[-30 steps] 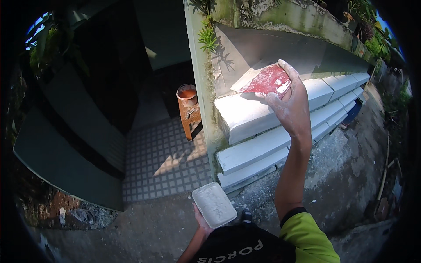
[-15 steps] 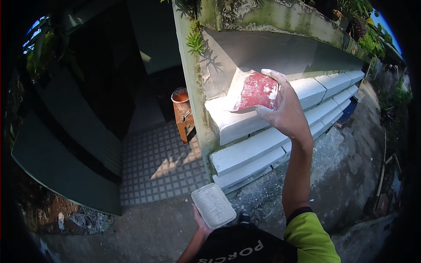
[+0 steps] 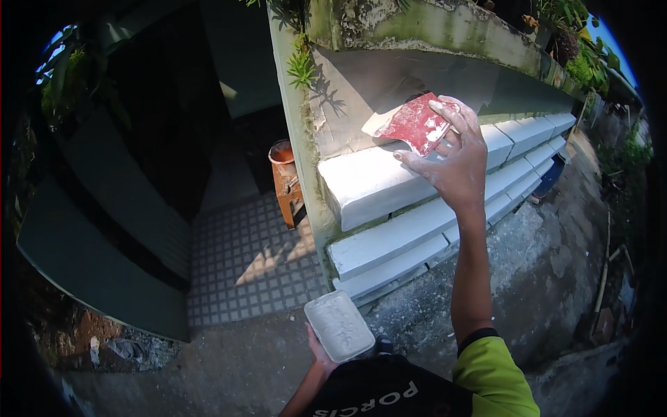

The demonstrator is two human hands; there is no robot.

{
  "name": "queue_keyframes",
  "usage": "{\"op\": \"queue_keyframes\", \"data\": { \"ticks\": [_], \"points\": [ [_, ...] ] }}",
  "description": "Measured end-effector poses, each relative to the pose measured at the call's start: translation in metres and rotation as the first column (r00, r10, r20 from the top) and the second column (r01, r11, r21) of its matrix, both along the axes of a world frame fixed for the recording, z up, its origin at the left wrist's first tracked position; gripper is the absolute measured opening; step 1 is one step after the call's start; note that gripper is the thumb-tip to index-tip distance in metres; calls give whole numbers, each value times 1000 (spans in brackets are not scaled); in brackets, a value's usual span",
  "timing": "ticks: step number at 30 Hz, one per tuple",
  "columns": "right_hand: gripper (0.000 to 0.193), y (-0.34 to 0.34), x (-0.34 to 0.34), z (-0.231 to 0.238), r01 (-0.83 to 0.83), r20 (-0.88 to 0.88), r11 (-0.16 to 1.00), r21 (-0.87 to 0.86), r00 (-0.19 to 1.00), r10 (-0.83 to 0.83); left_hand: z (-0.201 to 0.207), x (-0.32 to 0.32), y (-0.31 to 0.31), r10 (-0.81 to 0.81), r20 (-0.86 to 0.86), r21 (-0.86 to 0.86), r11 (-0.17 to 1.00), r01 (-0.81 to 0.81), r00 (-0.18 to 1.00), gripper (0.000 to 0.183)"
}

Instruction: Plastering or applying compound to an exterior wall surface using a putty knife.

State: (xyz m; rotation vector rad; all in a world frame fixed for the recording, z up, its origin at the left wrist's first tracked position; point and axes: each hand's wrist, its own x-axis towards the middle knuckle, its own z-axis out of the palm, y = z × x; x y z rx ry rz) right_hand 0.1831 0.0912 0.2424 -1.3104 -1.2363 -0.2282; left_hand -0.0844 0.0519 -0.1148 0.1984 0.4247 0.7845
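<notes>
In my right hand [image 3: 464,158] is a red putty spreader [image 3: 415,124], smeared with white and bowed. My fingers and thumb clamp it by its right end, and white residue coats them. Its left edge is at the smooth grey wall [image 3: 361,80], just above the top white ledge; whether it touches is hard to tell. Low down, my left hand [image 3: 319,351] supports a white rectangular tray [image 3: 313,322] from its left side and below. White paste [image 3: 340,325] fills the tray, and the hidden fingers lie underneath.
White stepped ledges [image 3: 396,240] run along the wall to the right. Left of the wall corner, an orange stool [image 3: 286,191] with a bucket [image 3: 281,152] stands by a tiled floor [image 3: 236,278]. A mossy overhang [image 3: 431,28] juts out above, and a green plant [image 3: 301,69] grows at the corner.
My right hand has turned and risen slightly, tilting the spreader; its red face now shows more bowed, higher on the wall. The left hand and tray stay nearly still.
</notes>
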Motion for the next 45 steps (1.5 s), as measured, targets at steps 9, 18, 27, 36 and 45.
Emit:
{"op": "queue_keyframes", "data": {
  "ticks": [9, 18, 27, 36, 45],
  "points": [
    [46, 8, 22, -18, 219, 256, 970, 110, 936, -240, 7, 5, -3, 1, 32, -20, 1000, 0, 999, 83],
    [23, 6, 37, -4, 135, 453, 954, 268, 857, -248, 12, 4, -3, -17, -40, 27, 999, 18, 999, 87],
    [19, 34, 8, 31, -82, 485, 996, 31, 873, 56, 7, -1, -3, 6, -21, 52, 999, -4, 1000, 88],
    [23, 75, 23, 19, 266, 493, 964, 3, 838, -232, 4, -6, -5, 19, -28, 36, 999, -18, 999, 87],
    [28, 51, 35, 25, 190, 121, 981, -33, 975, -184, -10, -14, 0, 10, 546, -146, 986, 83, 838, 88]
  ]
}}
